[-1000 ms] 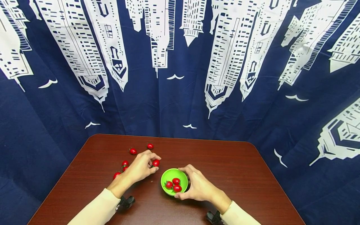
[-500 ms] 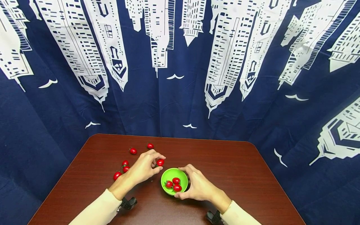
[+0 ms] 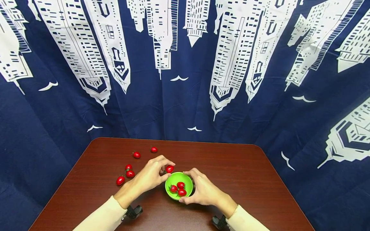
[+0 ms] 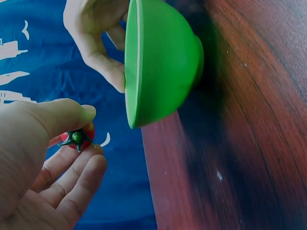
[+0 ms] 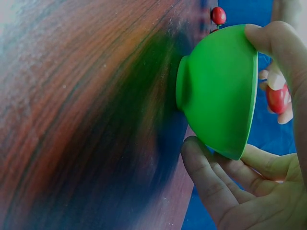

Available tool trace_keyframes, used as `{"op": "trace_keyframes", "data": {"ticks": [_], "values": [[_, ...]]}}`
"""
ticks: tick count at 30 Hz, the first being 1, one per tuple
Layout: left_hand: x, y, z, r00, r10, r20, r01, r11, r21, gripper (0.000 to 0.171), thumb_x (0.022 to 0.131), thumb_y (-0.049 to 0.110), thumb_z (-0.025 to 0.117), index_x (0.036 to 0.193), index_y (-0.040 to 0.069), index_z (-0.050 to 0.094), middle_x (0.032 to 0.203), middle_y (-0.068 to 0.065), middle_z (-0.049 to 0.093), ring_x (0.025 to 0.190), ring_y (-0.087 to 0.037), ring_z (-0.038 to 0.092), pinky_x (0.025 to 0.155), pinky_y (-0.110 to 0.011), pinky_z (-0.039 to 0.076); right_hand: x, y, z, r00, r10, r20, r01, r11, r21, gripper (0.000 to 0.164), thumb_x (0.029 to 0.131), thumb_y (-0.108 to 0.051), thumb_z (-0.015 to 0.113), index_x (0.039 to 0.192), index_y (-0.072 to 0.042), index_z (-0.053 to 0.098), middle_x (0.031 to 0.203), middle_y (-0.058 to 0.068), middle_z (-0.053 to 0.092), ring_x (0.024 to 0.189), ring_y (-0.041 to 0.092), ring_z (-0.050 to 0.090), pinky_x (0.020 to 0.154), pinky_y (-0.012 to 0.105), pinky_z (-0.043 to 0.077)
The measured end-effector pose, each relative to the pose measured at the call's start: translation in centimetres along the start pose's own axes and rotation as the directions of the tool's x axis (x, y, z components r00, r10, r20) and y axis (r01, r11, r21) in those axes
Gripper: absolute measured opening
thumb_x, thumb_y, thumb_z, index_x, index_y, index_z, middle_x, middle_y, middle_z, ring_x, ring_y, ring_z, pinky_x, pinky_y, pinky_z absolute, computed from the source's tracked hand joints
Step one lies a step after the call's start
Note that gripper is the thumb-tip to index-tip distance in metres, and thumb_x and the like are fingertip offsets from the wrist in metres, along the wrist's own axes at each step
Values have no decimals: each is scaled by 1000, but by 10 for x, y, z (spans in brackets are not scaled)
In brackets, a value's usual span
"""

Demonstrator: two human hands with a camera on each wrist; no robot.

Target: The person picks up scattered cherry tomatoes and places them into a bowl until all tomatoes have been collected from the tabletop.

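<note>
A small red cherry tomato [image 3: 170, 168] with a green stem is pinched between the thumb and fingers of my left hand [image 3: 151, 173], just left of the bowl's rim. The left wrist view shows the tomato [image 4: 77, 139] raised, its leafy stem end toward the camera. My right hand [image 3: 206, 190] grips the green bowl [image 5: 218, 91] at its right side, thumb and fingers spread along the rim. Inside the bowl lie three tomatoes [image 3: 181, 192]. In the right wrist view the bowl stands upright on the table, my left hand and its tomato partly hidden behind it.
Several more tomatoes lie on the brown table [image 3: 231, 173]: a group [image 3: 130, 174] left of my left forearm and two, one of them this tomato [image 3: 154, 149], toward the back. A blue curtain [image 3: 173, 106] with white building prints hangs behind the table edge.
My left hand has carried its tomato rightward to the bowl's rim. The right hand and the bowl have stayed in place.
</note>
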State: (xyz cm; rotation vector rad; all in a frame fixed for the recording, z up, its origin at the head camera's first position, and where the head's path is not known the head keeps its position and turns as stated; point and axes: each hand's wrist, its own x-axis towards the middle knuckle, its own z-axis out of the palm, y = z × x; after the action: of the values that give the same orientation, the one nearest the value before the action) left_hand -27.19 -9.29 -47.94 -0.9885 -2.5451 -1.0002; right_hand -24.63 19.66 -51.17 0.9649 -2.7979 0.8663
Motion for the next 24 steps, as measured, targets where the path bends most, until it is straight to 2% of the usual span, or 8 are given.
{"op": "trace_keyframes", "data": {"ticks": [7,12,24], "values": [[1,6,4,1000,15,22,-16,999,29,38,97,4,92,133,11,84,117,0,78,88,-5,64,78,-19,60,0,0,0,1000,-4,-3,4,1000,-7,93,81,-57,102,151,-5,67,133,-1,72,113,15,74,100,31,67],[0,9,6,999,27,41,-28,999,35,38,96,4,92,133,11,84,118,0,78,89,-9,67,79,-20,60,-1,-1,0,1000,-8,-9,8,1000,-19,93,82,-56,102,151,-6,67,134,-1,73,114,15,74,100,32,67],[0,13,10,997,43,62,-45,998,36,37,97,5,92,133,12,84,121,0,78,94,-8,69,84,-21,63,-1,-1,-1,1000,-14,-14,13,999,-32,92,81,-56,102,150,-6,67,133,-2,72,114,15,73,101,32,67]]}}
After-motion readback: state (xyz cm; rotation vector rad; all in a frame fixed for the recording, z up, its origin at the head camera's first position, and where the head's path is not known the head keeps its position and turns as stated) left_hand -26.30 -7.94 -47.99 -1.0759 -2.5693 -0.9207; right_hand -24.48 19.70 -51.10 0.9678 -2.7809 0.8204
